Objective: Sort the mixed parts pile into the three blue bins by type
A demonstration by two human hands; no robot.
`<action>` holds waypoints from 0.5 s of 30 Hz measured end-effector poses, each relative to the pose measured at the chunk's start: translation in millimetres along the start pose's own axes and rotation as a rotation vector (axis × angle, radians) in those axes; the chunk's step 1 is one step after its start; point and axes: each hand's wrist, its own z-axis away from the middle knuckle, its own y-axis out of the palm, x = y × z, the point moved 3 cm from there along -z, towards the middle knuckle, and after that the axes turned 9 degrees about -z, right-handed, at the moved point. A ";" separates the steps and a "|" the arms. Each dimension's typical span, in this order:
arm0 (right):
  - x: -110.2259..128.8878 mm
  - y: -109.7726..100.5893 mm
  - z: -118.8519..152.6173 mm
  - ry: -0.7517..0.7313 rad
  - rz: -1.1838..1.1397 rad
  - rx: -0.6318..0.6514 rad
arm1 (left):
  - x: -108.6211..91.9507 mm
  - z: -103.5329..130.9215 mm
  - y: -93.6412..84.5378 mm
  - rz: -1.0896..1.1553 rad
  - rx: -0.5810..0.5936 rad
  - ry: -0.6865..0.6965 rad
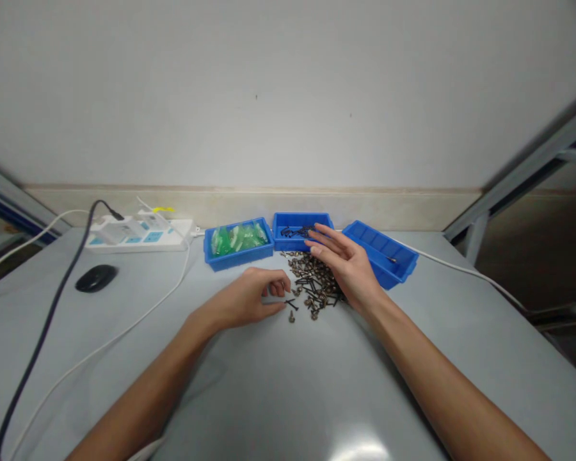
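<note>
A heap of loose screws [312,275], some dark and slim, others brassy with wide heads, lies on the grey table. At its left edge is my left hand [249,298], thumb and curled fingers apart, the thumb tip beside a few dark screws [292,305]. Nothing shows in its grasp. My right hand [348,262] hovers over the right side of the heap, fingers stretched toward the middle blue bin [302,245], which has dark screws in it. I see nothing held there either; its palm is partly hidden.
A blue bin [240,260] with green-and-clear plastic packets stands left of the middle one. The right blue bin [384,256] sits at an angle with a small screw inside. A power strip [173,237], black mouse [96,278] and cables occupy the left; a wall stands behind.
</note>
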 end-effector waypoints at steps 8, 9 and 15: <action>-2.0 -7.6 8.2 0.052 0.076 0.000 | 2.0 -5.3 13.4 -0.115 -0.035 0.059; -2.3 -8.2 8.7 0.059 0.085 -0.001 | 3.2 -5.2 11.9 -0.123 -0.050 0.058; -3.1 -4.6 10.9 0.077 0.236 0.064 | 0.6 -5.9 -3.2 -0.017 -0.306 0.030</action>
